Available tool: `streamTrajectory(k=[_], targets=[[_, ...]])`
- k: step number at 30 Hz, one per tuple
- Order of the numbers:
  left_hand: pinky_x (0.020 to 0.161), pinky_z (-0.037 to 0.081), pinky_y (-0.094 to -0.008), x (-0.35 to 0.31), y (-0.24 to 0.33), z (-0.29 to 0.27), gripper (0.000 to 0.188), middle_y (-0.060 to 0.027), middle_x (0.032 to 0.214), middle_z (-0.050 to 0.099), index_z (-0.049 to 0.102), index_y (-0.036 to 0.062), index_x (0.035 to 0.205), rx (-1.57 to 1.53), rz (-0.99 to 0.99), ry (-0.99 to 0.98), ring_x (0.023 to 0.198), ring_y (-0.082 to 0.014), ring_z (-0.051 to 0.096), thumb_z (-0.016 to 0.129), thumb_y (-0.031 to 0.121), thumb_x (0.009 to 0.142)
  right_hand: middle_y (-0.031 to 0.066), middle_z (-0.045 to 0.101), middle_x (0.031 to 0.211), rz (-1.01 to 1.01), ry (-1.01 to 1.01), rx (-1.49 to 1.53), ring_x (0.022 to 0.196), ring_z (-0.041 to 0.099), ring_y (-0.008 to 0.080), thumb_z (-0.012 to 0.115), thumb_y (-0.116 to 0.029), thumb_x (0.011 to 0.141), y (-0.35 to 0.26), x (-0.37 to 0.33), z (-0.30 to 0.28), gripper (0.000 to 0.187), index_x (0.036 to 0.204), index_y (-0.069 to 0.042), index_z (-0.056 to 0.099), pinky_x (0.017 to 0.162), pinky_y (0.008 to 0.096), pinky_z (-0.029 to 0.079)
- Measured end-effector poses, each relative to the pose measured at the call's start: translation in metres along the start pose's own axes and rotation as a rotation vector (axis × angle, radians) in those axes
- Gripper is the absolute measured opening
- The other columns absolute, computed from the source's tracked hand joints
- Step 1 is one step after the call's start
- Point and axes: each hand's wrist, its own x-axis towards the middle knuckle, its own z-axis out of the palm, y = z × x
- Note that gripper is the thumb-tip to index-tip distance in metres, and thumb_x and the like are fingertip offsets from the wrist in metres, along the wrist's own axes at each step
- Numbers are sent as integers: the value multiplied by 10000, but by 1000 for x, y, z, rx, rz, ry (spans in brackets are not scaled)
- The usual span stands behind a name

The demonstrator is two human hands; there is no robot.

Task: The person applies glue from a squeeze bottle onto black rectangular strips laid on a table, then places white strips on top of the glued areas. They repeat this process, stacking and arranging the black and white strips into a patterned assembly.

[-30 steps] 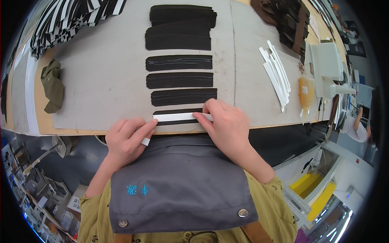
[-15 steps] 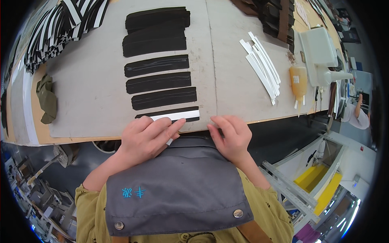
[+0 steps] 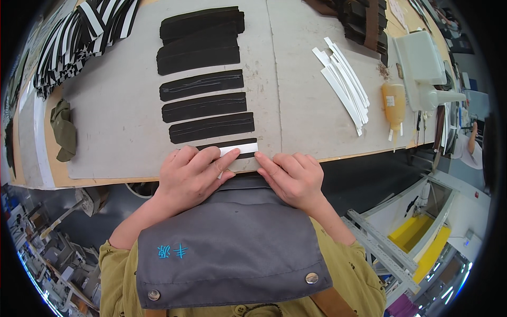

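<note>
**White strip (image 3: 248,148) lay pressed on a black piece (image 3: 235,142) at the bench's near edge**

A dark grey apron (image 3: 227,227) covered the wearer's front. Just beyond it, the left hand (image 3: 193,174) reached over the black piece, its index fingertip down on the white strip, likely to keep it flat and in line. A small white piece (image 3: 220,175) poked out between that hand's thumb and fingers, apparently clamped there to keep it within reach. The right hand (image 3: 293,177) held nothing visible; its thumb and index finger stood apart, the index tip touching the strip's right end, perhaps to steady or smooth it. The black piece probably lay nearest the body so that both hands could work over it comfortably.

Beyond it, three black pieces (image 3: 211,128) lay in a spaced row on the grey mat (image 3: 116,116), each apart from the next, seemingly to keep their marked faces uncovered. To the right, loose white strips (image 3: 343,87) were fanned, perhaps for easy picking, near an amber bottle (image 3: 393,105). Farther up the middle, a black stack (image 3: 198,58) overlapped itself, likely saving room. At the far left sprawled a bundle of black-and-white strips (image 3: 79,42), well clear of the hands.
</note>
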Motion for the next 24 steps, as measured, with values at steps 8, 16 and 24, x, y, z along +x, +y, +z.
streamTrajectory(k=[8, 16, 24], targets=[[663, 405, -252, 0, -1, 2, 429, 103, 988, 562, 763, 258, 1255, 22, 8, 6, 774, -109, 466, 794, 380, 845, -101, 593, 837, -22, -13, -19, 633, 481, 101, 817, -261, 801, 2, 2, -2, 337, 1132, -196, 798, 564, 276, 339], [639, 387, -251, 0, -3, 0, 410, 110, 973, 570, 766, 263, 1242, -1, -7, 44, 752, -107, 459, 794, 376, 849, -101, 609, 879, -26, -50, -25, 666, 510, 101, 820, -267, 799, 0, 5, -3, 346, 1138, -202, 794, 588, 281, 372], [595, 388, -251, -64, -16, -20, 368, 119, 892, 603, 787, 246, 1176, 116, -26, 208, 671, -97, 463, 826, 346, 825, -41, 636, 1062, -188, -22, 107, 892, 612, 129, 805, -285, 834, -12, 32, 5, 372, 1185, -171, 766, 755, 286, 471]])
